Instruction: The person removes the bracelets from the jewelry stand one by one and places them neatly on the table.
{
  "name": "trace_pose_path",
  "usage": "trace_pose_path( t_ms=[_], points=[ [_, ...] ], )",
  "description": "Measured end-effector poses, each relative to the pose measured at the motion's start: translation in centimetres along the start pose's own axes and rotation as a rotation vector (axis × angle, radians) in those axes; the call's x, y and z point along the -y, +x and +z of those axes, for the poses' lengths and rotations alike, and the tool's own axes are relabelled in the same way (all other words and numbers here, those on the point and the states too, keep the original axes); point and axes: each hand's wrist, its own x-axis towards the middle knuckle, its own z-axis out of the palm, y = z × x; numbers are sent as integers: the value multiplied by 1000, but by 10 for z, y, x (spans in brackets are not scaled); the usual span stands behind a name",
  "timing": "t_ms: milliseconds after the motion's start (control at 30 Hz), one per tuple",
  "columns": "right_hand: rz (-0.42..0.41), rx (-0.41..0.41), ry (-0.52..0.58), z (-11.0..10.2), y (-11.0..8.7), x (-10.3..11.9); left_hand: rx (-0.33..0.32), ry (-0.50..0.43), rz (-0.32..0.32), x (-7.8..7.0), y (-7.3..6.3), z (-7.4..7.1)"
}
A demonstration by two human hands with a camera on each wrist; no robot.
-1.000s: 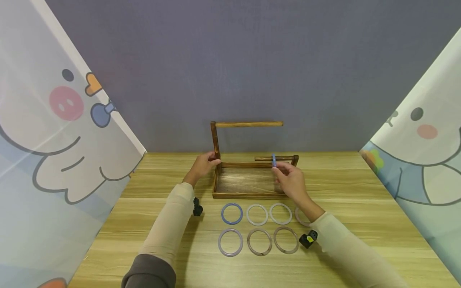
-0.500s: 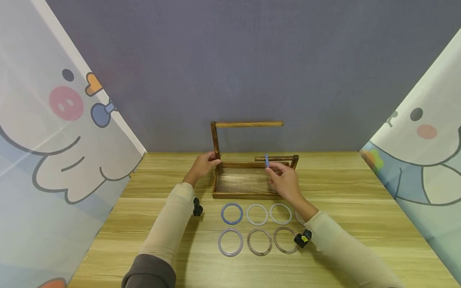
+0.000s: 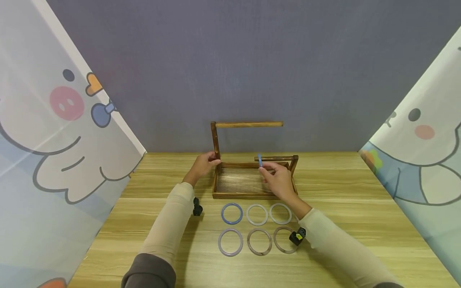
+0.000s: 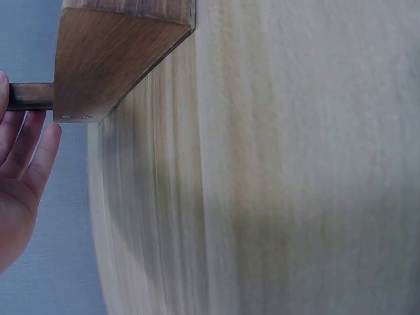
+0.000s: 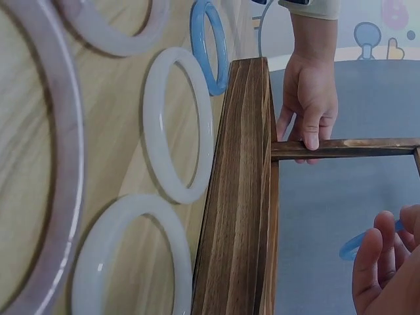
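Note:
A dark wooden stand (image 3: 248, 196) has a tray base, a tall left post (image 3: 215, 140) with a high bar, and a shorter right post bearing a low bar (image 3: 279, 159). My left hand (image 3: 203, 165) grips the left post low down, thumb in front and fingers behind, as the left wrist view also shows on the post (image 4: 31, 96). Between thumb and fingertips, my right hand (image 3: 280, 180) pinches a blue bangle (image 3: 260, 160), seen nearly edge-on. The bangle crosses the low bar close to its free left end. Fingers partly hide the bangle (image 5: 352, 247) in the right wrist view.
In front of the stand, bangles lie flat in two rows: blue (image 3: 232, 213), white (image 3: 257, 215), another white (image 3: 281, 214), lavender (image 3: 230, 242) and brownish ones (image 3: 259, 242). My right forearm and its wrist camera (image 3: 297, 236) partly cover the rightmost ones. A grey wall (image 3: 252, 80) rises behind.
My right hand has moved left along the low bar with the blue bangle, from its middle to near its free end. The left hand keeps its grip on the post.

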Motion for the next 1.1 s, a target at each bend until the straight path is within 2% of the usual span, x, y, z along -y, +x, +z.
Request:
trace_pose_path(
  t_ms=[233,533,733,967,1100],
  points=[
    [-9,11,2,6,2,6,5,5,-12,2,0,0],
    [-14,40,34,10,1,9,8,4,15,2,1,0],
    [-16,63,0,9,1,7,9,13,11,2,0,0],
    [-17,132,-44,7,-3,6,10,16,1,3,2,0],
    [-49,148,-74,5,-5,4,14,26,3,4,2,0]
  ],
)
